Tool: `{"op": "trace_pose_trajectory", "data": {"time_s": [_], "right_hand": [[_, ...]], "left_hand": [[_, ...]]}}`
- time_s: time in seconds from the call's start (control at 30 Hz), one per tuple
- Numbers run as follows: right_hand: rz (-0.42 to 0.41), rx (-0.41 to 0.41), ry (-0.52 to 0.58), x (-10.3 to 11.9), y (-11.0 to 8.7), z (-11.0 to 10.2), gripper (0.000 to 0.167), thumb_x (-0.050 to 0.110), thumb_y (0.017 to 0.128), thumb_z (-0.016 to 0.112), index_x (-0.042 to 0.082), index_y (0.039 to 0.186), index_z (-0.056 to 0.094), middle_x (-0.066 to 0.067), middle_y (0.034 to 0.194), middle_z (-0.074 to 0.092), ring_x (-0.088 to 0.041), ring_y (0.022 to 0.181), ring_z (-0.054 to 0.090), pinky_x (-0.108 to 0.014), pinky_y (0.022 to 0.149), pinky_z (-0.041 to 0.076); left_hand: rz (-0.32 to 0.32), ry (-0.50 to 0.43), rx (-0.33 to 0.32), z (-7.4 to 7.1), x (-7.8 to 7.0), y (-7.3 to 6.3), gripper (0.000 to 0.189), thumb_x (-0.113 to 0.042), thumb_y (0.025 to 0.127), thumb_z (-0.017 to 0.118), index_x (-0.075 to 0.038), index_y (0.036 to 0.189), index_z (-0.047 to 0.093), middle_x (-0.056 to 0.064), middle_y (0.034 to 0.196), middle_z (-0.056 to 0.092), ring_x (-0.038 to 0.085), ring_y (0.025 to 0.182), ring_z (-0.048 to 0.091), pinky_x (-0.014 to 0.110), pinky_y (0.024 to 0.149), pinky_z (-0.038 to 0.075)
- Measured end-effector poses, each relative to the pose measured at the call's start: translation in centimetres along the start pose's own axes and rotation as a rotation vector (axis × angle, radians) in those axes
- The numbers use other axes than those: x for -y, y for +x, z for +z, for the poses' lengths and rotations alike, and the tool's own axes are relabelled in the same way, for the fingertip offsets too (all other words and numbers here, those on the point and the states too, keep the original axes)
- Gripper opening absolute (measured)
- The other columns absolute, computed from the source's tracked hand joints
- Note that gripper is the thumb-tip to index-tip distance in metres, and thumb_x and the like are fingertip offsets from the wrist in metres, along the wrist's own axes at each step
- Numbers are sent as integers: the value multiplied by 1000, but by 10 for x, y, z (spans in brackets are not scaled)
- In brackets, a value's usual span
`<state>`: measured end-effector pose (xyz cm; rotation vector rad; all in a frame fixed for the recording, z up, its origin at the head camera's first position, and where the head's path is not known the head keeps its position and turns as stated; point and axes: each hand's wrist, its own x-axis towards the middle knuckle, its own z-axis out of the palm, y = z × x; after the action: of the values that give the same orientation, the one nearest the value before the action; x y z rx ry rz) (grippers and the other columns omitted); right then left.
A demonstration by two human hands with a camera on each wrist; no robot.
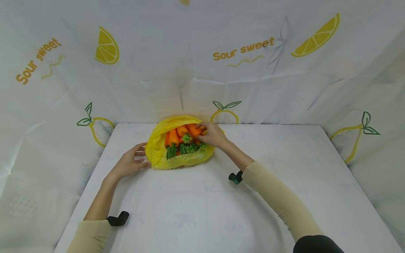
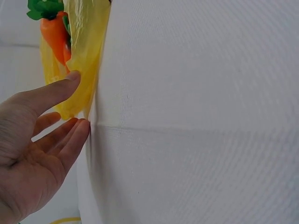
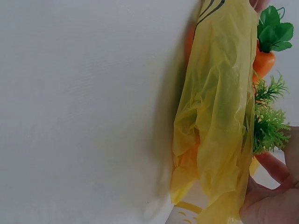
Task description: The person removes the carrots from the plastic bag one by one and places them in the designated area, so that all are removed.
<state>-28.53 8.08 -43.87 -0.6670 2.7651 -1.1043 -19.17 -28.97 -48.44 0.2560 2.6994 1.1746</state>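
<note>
A yellow plastic bag lies near the table's far edge, its mouth facing me. Inside are several orange carrots with green leafy tops; they look like toy ones. At the bag's left side, my left hand touches the plastic with thumb and fingers spread apart, as the left wrist view also shows. My right hand reaches into the right of the mouth, thumb and fingers on either side of a carrot. In the right wrist view the bag and leaves partly hide those fingers.
The white table runs from the bag toward me and out to both sides. Behind it hangs a pale sheet printed with lemons and lettering. A dark wrist camera sits at the left cuff, another camera at the right.
</note>
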Motion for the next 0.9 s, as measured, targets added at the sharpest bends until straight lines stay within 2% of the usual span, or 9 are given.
{"op": "trace_pose_trajectory", "data": {"time_s": [0.47, 0.9], "right_hand": [[-27, 4, 91, 0, -15, -17, 39, 15, 98, 80, 4, 135, 74, -21, 134, 76, -38, 122, 75, -45, 94, 67], [-57, 0, 143, 3, -35, -35, 40, 14, 98, 81, 3, 135, 74, -21, 137, 74, -38, 118, 76, -45, 96, 67]], "left_hand": [[12, 13, -5, 0, 1, -1, 87, -16, 96, 83, -2, 167, 35, 30, 160, 50, 48, 141, 60, 51, 110, 58], [-8, 17, 4, -1, -1, 1, 87, -17, 96, 83, -4, 167, 34, 29, 160, 50, 47, 142, 59, 52, 111, 57]]}}
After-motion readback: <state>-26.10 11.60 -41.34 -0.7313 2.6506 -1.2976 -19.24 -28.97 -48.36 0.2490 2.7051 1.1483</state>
